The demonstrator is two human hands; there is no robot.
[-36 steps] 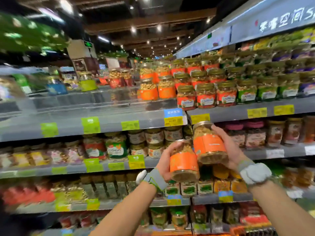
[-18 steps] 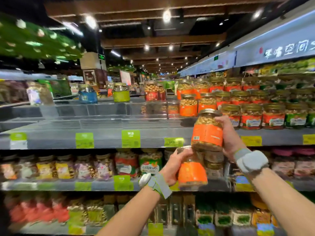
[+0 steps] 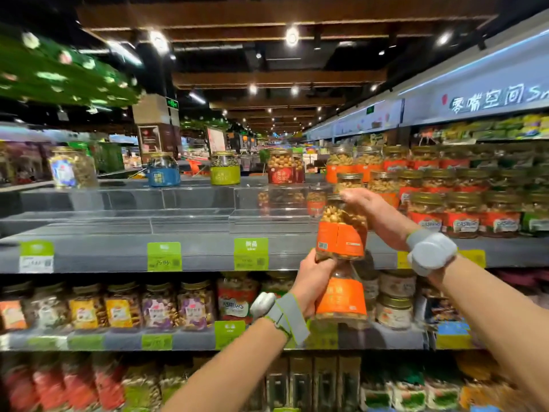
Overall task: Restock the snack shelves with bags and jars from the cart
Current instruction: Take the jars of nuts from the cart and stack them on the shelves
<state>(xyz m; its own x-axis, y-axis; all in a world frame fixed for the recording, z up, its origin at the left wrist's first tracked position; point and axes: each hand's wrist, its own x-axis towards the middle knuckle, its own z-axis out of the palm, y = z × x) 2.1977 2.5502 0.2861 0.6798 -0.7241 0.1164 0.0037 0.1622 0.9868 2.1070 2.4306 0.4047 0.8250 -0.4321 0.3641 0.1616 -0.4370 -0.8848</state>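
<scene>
A supermarket aisle: shelves [image 3: 208, 254] of snack jars [image 3: 463, 215], price tags [image 3: 251, 253]

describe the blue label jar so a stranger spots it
On the grey top shelf, lone clear jars stand along the raised back step. The blue-labelled jar is second from the left. Only its label is solid blue; the lime-green-labelled jar stands to its right.
</scene>
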